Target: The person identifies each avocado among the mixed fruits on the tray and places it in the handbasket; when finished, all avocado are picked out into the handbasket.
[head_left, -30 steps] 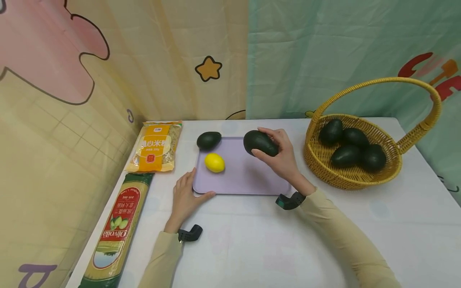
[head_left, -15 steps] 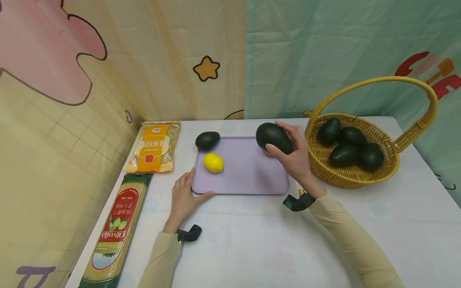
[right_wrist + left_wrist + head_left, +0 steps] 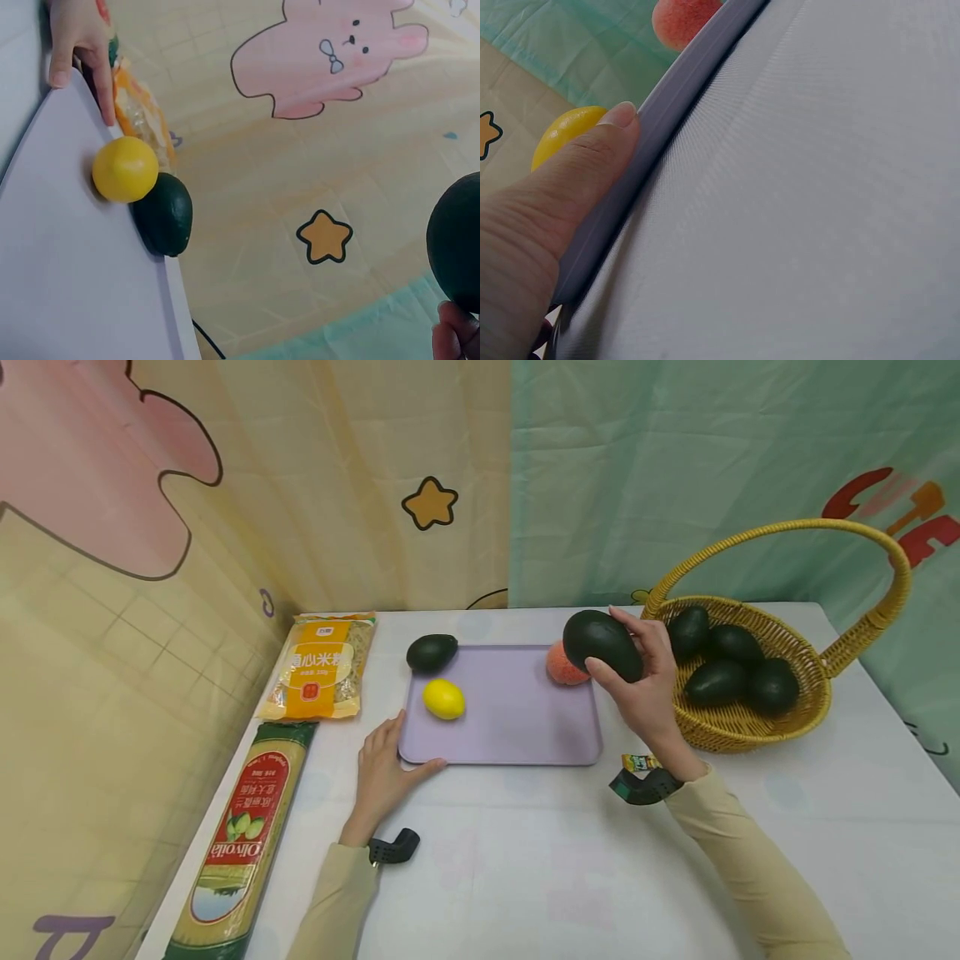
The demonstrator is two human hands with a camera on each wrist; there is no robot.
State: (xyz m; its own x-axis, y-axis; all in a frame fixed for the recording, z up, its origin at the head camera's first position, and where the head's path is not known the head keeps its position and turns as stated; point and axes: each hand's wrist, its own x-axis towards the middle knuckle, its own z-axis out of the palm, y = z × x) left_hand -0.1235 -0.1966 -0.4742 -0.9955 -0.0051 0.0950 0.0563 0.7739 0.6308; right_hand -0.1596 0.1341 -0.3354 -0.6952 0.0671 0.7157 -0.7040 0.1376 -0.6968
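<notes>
My right hand (image 3: 645, 681) grips a dark green avocado (image 3: 602, 645), raised over the far right part of the lilac tray (image 3: 517, 727). Part of that avocado (image 3: 459, 244) and the fingertips under it show at the right of the right wrist view. My left hand (image 3: 386, 777) rests at the tray's near left corner, its thumb along the front rim and its other fingers by the left side. On the tray lies a yellow lemon (image 3: 444, 699). Another avocado (image 3: 432, 653) sits at the far left corner. A peach (image 3: 564, 665) at the tray's right is partly hidden behind the held avocado.
To the right stands a wicker basket (image 3: 720, 735) with a tall handle and several avocados inside. A small packet (image 3: 639, 762) lies partly behind the right wrist camera. At left are a noodle bag (image 3: 321, 668) and a long pasta pack (image 3: 243, 835).
My right hand has moved right with the avocado, from above the tray's middle toward the basket. The peach and the small packet have come into sight. The left hand keeps its place.
</notes>
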